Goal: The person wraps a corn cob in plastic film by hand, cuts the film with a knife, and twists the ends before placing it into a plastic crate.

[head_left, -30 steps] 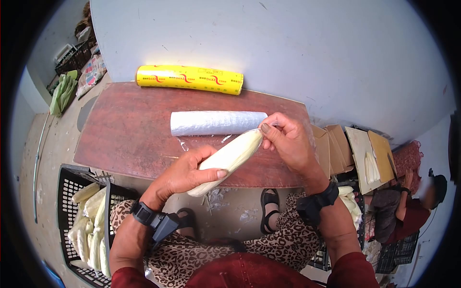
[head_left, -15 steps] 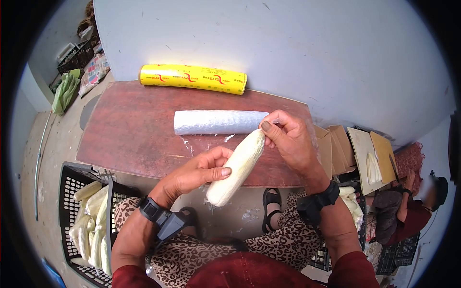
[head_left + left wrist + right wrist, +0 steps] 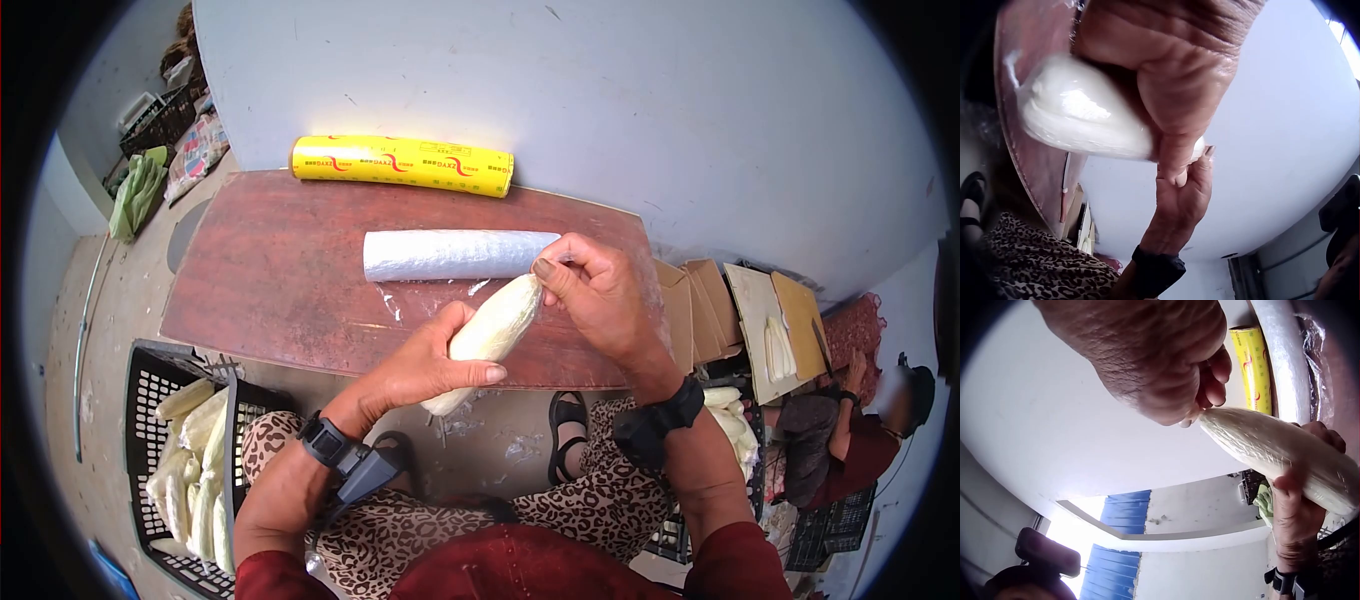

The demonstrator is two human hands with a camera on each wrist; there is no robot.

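An ear of corn in its pale husk (image 3: 497, 325), wrapped in shiny clear film, slants over the table's front edge. My left hand (image 3: 425, 360) grips its lower half, thumb across the near side. At the upper end, my right hand (image 3: 597, 290) pinches the tip between thumb and forefinger, as the right wrist view also shows. Seen from the left wrist, the blunt end of the corn (image 3: 1079, 112) is glossy with film, a twisted tail of it sticking out. Just behind the hands a white roll of cling film (image 3: 450, 255) lies on the table.
A yellow printed roll (image 3: 400, 165) lies along the wall at the back of the red-brown table (image 3: 260, 260). On the left, a black crate (image 3: 235, 400) holds several pale ears. Cardboard (image 3: 705, 310) stands at the right, and another person (image 3: 850, 450) sits beyond it.
The corn swung steeper, its lower end moving right, then came back with that end further left. My left hand shifted down along it; the right hand kept pinching the tip.
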